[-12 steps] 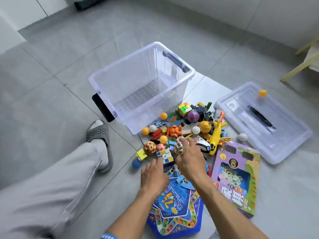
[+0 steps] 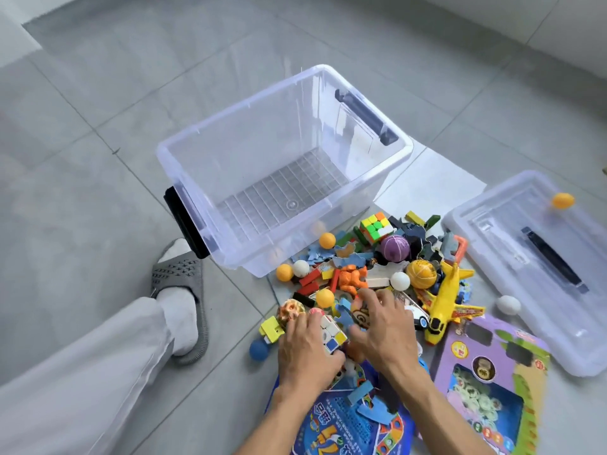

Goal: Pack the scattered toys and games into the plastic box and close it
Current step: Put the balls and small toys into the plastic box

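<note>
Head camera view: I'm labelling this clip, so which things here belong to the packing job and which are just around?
Part of the job:
- clear plastic box, nothing in it
- its lid, lying apart
- toy pile: yellow plane, puzzle cube, purple ball
- purple game box, blue game board
- left hand, right hand, both in the pile

Just around:
- grey slipper
- tiled floor

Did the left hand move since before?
Yes. The left hand slid forward off the blue game board onto the white cube, towards the box.
</note>
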A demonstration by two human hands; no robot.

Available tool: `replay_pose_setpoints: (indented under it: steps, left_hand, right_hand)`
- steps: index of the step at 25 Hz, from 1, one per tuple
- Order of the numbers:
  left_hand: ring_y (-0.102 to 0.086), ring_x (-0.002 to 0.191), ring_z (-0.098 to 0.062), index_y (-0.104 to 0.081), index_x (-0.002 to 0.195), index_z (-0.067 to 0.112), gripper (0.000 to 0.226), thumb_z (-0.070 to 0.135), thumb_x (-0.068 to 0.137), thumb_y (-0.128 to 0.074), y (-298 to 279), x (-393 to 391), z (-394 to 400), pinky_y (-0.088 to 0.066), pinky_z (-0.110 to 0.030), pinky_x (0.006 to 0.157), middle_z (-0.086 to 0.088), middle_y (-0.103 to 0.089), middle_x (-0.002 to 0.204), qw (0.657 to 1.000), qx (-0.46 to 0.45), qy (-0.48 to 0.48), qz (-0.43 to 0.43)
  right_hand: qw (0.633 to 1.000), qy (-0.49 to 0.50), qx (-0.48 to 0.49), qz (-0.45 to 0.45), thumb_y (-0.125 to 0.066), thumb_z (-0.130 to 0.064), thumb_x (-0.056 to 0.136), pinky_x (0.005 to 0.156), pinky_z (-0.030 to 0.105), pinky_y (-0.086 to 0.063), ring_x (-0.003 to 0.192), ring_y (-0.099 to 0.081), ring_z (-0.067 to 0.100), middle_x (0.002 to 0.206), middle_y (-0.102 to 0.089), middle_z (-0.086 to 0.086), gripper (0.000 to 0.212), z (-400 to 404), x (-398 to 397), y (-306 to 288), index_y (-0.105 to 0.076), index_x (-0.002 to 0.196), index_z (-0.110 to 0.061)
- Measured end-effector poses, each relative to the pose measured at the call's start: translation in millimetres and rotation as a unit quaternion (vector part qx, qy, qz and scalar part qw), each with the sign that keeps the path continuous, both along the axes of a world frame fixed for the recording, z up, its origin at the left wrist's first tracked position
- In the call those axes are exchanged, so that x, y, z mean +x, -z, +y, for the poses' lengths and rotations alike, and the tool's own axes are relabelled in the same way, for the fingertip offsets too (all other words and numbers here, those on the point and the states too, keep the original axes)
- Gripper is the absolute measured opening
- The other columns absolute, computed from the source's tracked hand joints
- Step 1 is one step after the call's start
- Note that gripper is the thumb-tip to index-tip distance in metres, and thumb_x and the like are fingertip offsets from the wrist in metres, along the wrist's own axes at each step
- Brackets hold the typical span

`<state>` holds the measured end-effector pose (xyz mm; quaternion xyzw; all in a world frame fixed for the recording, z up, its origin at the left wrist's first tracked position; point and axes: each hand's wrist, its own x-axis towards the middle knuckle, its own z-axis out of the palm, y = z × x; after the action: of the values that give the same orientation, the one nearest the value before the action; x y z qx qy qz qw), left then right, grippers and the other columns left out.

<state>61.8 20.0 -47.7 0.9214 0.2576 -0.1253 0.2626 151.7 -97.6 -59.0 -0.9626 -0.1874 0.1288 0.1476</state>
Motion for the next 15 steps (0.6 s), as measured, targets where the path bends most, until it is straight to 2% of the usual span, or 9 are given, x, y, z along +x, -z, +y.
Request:
replay_pose_setpoints:
  steps: [1, 3, 5, 7, 10, 12, 13, 15]
  left_hand:
    - [-0.048, 0.114, -0.018, -0.044, 0.133, 0.021, 0.073, 0.047, 0.069, -0.067, -15, 1, 5, -0.044, -0.034, 0.096, 0.004, -0.053, 0.124, 0.995, -0.042, -0.052, -0.079]
    - [-0.053, 0.099, -0.016, -0.053, 0.123, 0.017, 0.065, 0.042, 0.067, -0.074, -51, 10, 20, -0.050, -0.033, 0.085, 0.004, -0.057, 0.108, 0.960, -0.067, -0.108, -0.248]
    - [-0.057, 0.095, -0.016, -0.054, 0.122, 0.014, 0.062, 0.038, 0.070, -0.078, -94, 33, 46, -0.050, -0.028, 0.081, 0.000, -0.060, 0.107, 0.915, -0.034, -0.155, -0.371]
    - [-0.060, 0.096, -0.017, -0.048, 0.126, 0.019, 0.064, 0.039, 0.072, -0.075, -133, 59, 77, -0.048, -0.026, 0.078, -0.002, -0.064, 0.112, 0.892, -0.034, -0.209, -0.398]
    - [-0.063, 0.094, -0.020, -0.045, 0.127, 0.022, 0.062, 0.039, 0.074, -0.073, -152, 78, 116, -0.043, -0.026, 0.073, -0.002, -0.067, 0.110, 0.916, -0.057, -0.252, -0.308]
    - [-0.061, 0.103, -0.024, -0.045, 0.130, 0.018, 0.061, 0.034, 0.078, -0.072, -143, 78, 124, -0.044, -0.028, 0.080, -0.004, -0.064, 0.117, 0.932, -0.091, -0.265, -0.230]
    - [-0.058, 0.108, -0.025, -0.046, 0.131, 0.016, 0.059, 0.031, 0.079, -0.070, -136, 74, 121, -0.043, -0.031, 0.087, -0.005, -0.062, 0.121, 0.934, -0.080, -0.263, -0.229]
    - [-0.053, 0.109, -0.023, -0.052, 0.126, 0.015, 0.048, 0.022, 0.080, -0.064, -118, 59, 100, -0.042, -0.035, 0.094, -0.005, -0.058, 0.120, 0.919, -0.032, -0.242, -0.310]
  right_hand:
    - [0.988, 0.077, 0.132, 0.024, -0.065, -0.041, 0.075, 0.075, 0.036, -0.046, 0.091, -0.056, 0.022, 0.106, -0.052, -0.002, 0.051, 7, 4, -22, -0.049, 0.123, -0.030]
    - [0.913, 0.185, 0.362, 0.042, -0.075, -0.034, 0.078, 0.074, 0.029, -0.051, 0.089, -0.061, 0.012, 0.105, -0.054, -0.006, 0.050, 30, 20, -76, -0.048, 0.120, -0.031]
    - [0.852, 0.207, 0.477, 0.060, -0.078, -0.032, 0.078, 0.074, 0.028, -0.056, 0.088, -0.066, 0.008, 0.107, -0.057, -0.009, 0.052, 57, 43, -124, -0.047, 0.120, -0.032]
    - [0.836, 0.205, 0.501, 0.092, -0.079, -0.034, 0.077, 0.078, 0.036, -0.059, 0.091, -0.067, 0.011, 0.112, -0.058, -0.006, 0.052, 81, 69, -148, -0.048, 0.119, -0.033]
    - [0.882, 0.174, 0.419, 0.130, -0.075, -0.031, 0.078, 0.087, 0.047, -0.056, 0.099, -0.066, 0.017, 0.127, -0.059, -0.001, 0.057, 100, 88, -156, -0.050, 0.130, -0.035]
    - [0.910, 0.155, 0.365, 0.120, -0.067, -0.021, 0.086, 0.089, 0.044, -0.055, 0.091, -0.064, 0.005, 0.136, -0.055, -0.003, 0.056, 99, 80, -153, -0.048, 0.137, -0.031]
    - [0.917, 0.158, 0.354, 0.099, -0.063, -0.017, 0.088, 0.088, 0.040, -0.056, 0.085, -0.062, -0.001, 0.135, -0.056, -0.005, 0.051, 94, 70, -148, -0.050, 0.136, -0.028]
    - [0.914, 0.189, 0.353, 0.067, -0.058, -0.015, 0.090, 0.084, 0.036, -0.056, 0.083, -0.060, 0.001, 0.126, -0.061, -0.006, 0.039, 76, 40, -129, -0.055, 0.128, -0.024]
